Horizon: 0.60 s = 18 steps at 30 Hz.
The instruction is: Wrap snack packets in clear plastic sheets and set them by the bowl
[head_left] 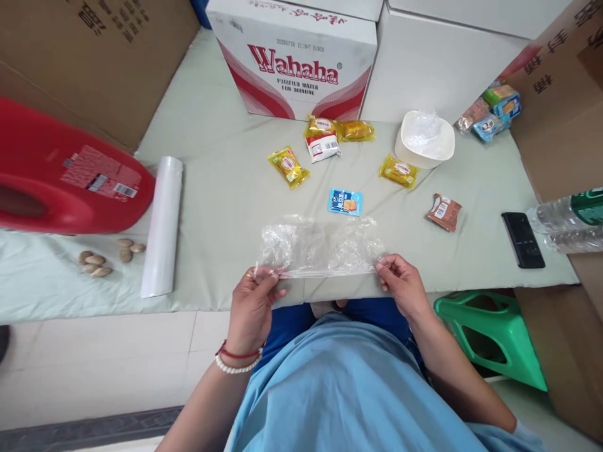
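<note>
A clear plastic bag (320, 247) is stretched sideways over the front part of the table, its near edge pulled straight. My left hand (257, 298) pinches the left end of that edge. At the other end, my right hand (396, 279) grips the right corner between thumb and fingers. Just beyond the bag lies a blue snack packet (345, 202). Farther off are a yellow-wrapped snack (289, 167) on the left, another yellow-wrapped snack (399, 171) on the right, and a brown-wrapped snack (444, 212). The bag looks crinkled and see-through, with nothing visible inside.
A white bowl (424, 141) holds crumpled clear plastic. Left stand a white plastic roll (162, 226), several nuts (97, 260) and a red jug (75, 169). A Wahaha carton (301, 69) closes the back. A black phone (522, 240) and bottles (565, 213) lie right; a green stool (490, 333) stands below.
</note>
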{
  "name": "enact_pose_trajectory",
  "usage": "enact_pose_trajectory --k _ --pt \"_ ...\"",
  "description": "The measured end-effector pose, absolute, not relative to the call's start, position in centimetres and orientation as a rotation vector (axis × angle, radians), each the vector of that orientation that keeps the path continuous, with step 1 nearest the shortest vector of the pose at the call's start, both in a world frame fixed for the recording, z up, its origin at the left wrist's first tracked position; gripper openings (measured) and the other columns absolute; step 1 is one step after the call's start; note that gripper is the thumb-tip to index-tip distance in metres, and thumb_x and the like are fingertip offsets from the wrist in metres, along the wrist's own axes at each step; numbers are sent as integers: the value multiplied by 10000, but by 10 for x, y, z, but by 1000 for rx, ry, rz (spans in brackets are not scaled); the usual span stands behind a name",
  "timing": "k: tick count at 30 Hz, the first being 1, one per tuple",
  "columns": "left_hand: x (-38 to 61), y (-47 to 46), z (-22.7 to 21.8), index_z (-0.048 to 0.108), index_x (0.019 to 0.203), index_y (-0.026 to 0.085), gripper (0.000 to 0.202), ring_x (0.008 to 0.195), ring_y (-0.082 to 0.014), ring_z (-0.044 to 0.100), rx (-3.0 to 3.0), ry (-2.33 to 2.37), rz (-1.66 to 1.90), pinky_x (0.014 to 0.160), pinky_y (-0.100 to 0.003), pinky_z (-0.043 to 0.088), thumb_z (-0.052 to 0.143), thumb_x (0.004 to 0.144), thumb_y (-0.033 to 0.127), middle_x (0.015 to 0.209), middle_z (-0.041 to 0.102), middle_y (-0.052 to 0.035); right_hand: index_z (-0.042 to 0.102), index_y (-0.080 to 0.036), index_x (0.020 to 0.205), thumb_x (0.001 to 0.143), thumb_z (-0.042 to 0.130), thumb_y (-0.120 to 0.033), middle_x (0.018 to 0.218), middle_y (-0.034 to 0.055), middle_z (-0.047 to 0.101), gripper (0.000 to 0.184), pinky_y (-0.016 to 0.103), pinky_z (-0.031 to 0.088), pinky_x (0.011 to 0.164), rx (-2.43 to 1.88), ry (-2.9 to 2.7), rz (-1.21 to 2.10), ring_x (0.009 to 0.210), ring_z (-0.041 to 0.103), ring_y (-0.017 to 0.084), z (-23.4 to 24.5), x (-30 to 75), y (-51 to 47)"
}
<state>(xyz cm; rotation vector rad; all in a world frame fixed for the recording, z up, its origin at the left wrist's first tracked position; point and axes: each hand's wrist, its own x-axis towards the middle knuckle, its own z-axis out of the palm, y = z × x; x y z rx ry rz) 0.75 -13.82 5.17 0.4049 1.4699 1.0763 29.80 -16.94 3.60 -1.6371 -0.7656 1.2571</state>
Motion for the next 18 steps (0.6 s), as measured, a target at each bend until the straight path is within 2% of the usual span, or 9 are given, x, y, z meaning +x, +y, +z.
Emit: enact_pose_trajectory --k 2,4,7,10,12,14,18 --pt "2 -144 50 591 922 203 524 984 -208 675 456 1488 1051 635 -231 547 927 573 400 1123 706 -67 639 -223 824 740 854 -645 683 -38 566 481 253 405 482 -1689 -830 1247 545 475 110 36 304 -171" --pt "-1 -147 46 585 1022 215 502 1058 -232 677 538 1550 1111 686 -268 561 875 688 451 1181 685 -76 648 -225 832 773 823 -649 683 -29 573 463 269 408 497 -1729 -915 1237 549 477 120 39 308 -172" --pt "-4 -145 45 583 1167 220 441 1166 -271 653 878 1839 1265 871 -394 583 762 865 486 1244 658 -108 653 -235 851 806 796 -644 685 -19 583 436 287 411 514 -1753 -987 1210 561 482 139 44 309 -171" --pt "-1 -138 49 643 1242 235 379 1368 -338 565 1642 1971 1327 1170 -554 446 757 908 371 1346 648 -133 647 -245 853 825 775 -659 701 -7 608 435 300 420 530 -1763 -1022 1169 574 495 154 46 308 -170" --pt "3 -131 47 699 1220 270 293 1461 -353 513 2118 1768 1170 1271 -598 315 723 929 285 1368 682 -107 649 -246 857 840 759 -665 706 -2 625 433 306 427 547 -1773 -1052 1137 581 498 158 44 310 -171" --pt "6 -123 38 726 1211 284 257 1484 -356 513 2329 1593 904 1287 -624 271 645 970 245 1404 699 -96 657 -244 863 854 742 -660 703 1 634 424 308 429 562 -1816 -1081 1097 592 502 163 39 317 -174" --pt "6 -117 8 689 1334 246 343 1484 -383 517 2321 1566 610 1241 -678 323 519 1037 266 1539 617 -157 696 -231 875 847 726 -613 757 27 685 384 324 460 607 -1977 -1182 1020 652 563 189 38 344 -180"
